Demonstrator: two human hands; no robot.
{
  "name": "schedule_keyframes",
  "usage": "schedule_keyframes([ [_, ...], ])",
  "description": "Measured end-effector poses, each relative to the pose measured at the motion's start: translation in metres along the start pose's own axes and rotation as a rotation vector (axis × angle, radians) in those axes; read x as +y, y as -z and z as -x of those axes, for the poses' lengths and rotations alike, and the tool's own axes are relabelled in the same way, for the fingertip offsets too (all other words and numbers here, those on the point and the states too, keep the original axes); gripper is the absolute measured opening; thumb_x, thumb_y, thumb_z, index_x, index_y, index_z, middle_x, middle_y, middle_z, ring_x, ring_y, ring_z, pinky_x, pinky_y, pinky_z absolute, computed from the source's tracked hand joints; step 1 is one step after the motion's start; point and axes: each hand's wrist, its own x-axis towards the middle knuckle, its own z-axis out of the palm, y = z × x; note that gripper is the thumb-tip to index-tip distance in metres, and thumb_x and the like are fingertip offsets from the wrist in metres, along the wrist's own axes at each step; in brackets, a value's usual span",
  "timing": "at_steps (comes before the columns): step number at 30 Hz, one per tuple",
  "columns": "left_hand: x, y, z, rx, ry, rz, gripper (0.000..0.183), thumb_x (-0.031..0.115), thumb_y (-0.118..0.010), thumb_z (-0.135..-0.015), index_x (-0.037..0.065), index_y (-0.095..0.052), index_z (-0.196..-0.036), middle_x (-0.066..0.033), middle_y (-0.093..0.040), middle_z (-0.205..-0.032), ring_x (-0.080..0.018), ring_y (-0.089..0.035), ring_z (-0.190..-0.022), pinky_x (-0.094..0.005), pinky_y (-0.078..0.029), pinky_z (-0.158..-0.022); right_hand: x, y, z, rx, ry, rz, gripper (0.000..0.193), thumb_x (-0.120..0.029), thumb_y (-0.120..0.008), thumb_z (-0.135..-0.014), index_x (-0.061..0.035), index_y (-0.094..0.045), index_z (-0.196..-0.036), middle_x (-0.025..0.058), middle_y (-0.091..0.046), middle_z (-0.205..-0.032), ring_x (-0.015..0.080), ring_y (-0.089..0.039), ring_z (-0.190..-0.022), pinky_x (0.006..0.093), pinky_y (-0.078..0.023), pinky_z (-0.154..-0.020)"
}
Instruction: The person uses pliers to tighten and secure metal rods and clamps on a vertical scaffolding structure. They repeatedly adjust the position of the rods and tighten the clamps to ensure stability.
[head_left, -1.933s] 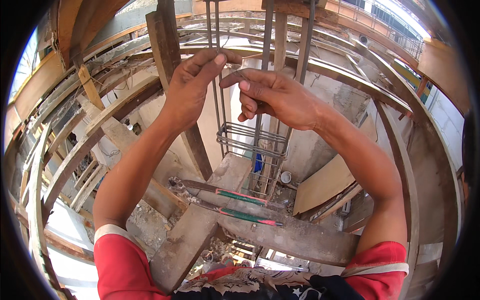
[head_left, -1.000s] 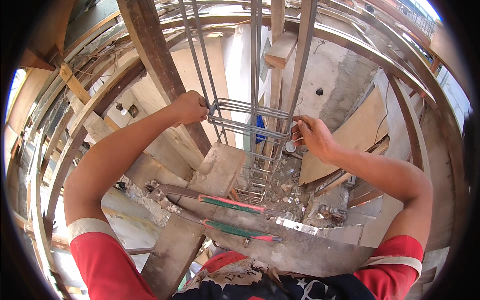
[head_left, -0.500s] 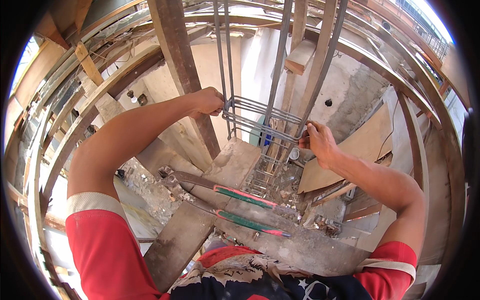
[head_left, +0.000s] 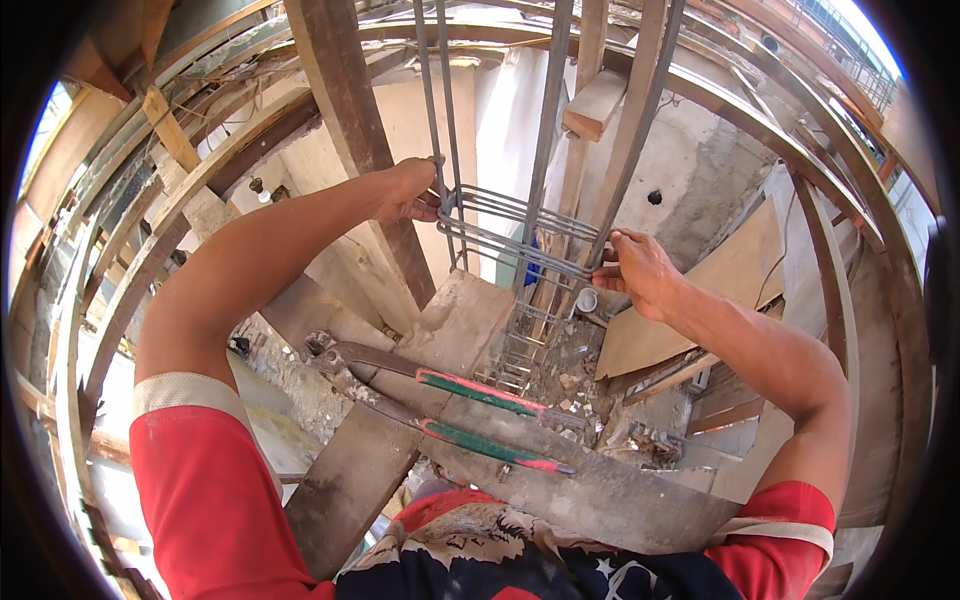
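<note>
Several rectangular steel stirrups (head_left: 525,209) sit in a loose stack around upright rebars (head_left: 548,130) in front of me. My left hand (head_left: 408,188) is at the stack's left corner, its fingers closed on the stirrups beside the left pair of rebars. At the opposite corner, my right hand (head_left: 642,272) pinches the stirrup ends between thumb and fingers, close to the right rebar. More stirrups (head_left: 515,365) show lower down the column. Below my hands, a bolt cutter (head_left: 490,400) with green and pink handles lies across the planks, jaws to the left.
A thick wooden post (head_left: 350,110) stands behind my left hand. Planks (head_left: 590,490) lie under the bolt cutter. To the right are a leaning plywood sheet (head_left: 700,285) and a rough wall (head_left: 720,150). Rubble and a small white cup (head_left: 587,299) sit below.
The view has shifted slightly. My left fingers have loosened a little and repositioned at the stirrup corner, while my right hand stays at the other corner. The stack tilts about the same.
</note>
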Motion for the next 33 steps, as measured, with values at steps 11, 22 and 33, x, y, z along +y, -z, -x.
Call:
schedule_keyframes([
  [11, 0.011, 0.004, 0.000, -0.049, 0.013, 0.118, 0.091, 0.066, -0.025, -0.104, -0.016, -0.047, -0.137, -0.0299, -0.055, -0.130, -0.0331, -0.059, -0.115, -0.0426, -0.049, -0.103, 0.003, -0.009, -0.003, 0.097, 0.028, 0.015, 0.028, -0.023, -0.037, -0.109, -0.0039, -0.058, -0.111, 0.0048, -0.056, -0.089, 0.0153, -0.056, -0.073, 0.0322, -0.050, -0.067],
  [22, 0.007, 0.002, -0.014, -0.011, -0.013, 0.076, 0.105, 0.091, -0.021, -0.087, -0.003, -0.066, -0.101, -0.0153, -0.064, -0.098, -0.0219, -0.059, -0.093, -0.0365, -0.048, -0.087, -0.002, -0.016, -0.002, 0.146, 0.041, 0.040, 0.031, -0.025, -0.036, -0.107, -0.0024, -0.057, -0.103, 0.0055, -0.054, -0.085, 0.0148, -0.053, -0.068, 0.0302, -0.048, -0.060],
  [33, 0.011, -0.009, -0.003, -0.048, -0.021, 0.138, 0.111, 0.093, -0.018, -0.085, -0.007, -0.061, -0.111, -0.0165, -0.061, -0.100, -0.0229, -0.058, -0.092, -0.0381, -0.050, -0.085, 0.007, -0.010, -0.014, 0.157, 0.038, 0.051, 0.034, -0.025, -0.035, -0.104, -0.0008, -0.058, -0.104, 0.0078, -0.055, -0.081, 0.0171, -0.051, -0.065, 0.0349, -0.045, -0.065],
])
